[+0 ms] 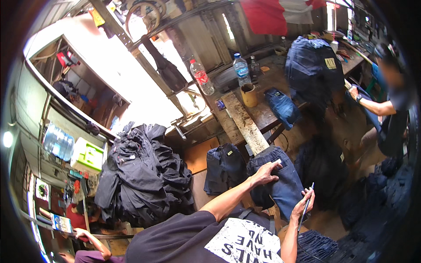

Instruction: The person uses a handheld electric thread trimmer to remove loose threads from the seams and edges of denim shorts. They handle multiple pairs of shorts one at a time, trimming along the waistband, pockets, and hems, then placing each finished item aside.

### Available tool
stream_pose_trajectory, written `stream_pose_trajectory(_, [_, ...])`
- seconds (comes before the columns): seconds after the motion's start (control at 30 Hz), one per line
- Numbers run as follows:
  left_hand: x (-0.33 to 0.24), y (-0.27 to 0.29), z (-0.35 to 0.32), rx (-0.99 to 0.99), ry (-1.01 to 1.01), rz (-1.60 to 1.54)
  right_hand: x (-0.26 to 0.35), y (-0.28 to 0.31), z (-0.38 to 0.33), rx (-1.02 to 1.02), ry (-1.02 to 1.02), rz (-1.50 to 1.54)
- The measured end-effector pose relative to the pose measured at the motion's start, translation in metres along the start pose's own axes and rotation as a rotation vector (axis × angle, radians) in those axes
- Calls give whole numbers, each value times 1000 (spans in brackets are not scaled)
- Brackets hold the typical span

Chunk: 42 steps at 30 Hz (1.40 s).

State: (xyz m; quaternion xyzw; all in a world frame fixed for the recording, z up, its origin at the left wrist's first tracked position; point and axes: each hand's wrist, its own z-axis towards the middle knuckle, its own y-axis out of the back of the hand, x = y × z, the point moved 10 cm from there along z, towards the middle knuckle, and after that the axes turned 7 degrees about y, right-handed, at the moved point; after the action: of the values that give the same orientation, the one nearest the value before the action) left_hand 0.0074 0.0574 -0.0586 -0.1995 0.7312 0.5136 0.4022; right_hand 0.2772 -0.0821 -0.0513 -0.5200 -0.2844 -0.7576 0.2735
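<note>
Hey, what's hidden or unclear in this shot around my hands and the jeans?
Head view, one camera only:
- Tip of the thin tool in the right hand: runs down behind the forearm.
- Jeans under the left hand: lower part covered by the arms.
- Patch beneath the left fingers: too small to make out.
- Wooden plank: near end hidden under the jeans.
</note>
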Motion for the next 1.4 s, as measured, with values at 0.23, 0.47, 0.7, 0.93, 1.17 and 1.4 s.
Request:
stream_pose_trajectory(0.23, [-10,7,3,60,73,-77,7,4,1,56,-5,-33])
stream_pose_trajectory(0.47, [-24,30,2,-37,-92,-113,13,-6,2,29,-3,122])
stream_pose_trajectory(0.7, [11,15,13,196,99,-215,56,-45,4,320,264,-309])
stream_pose_trajectory(0.93, [17,16,19,223,104,-238,64,-131,-17,506,471,-24])
stream_pose_trajectory(1.17, [20,17,21,153,98,-278,54,-131,-20,532,419,-13])
stream_pose_trajectory(1.4, [24,17,23,158,100,-325,59,-141,-20,617,451,-6])
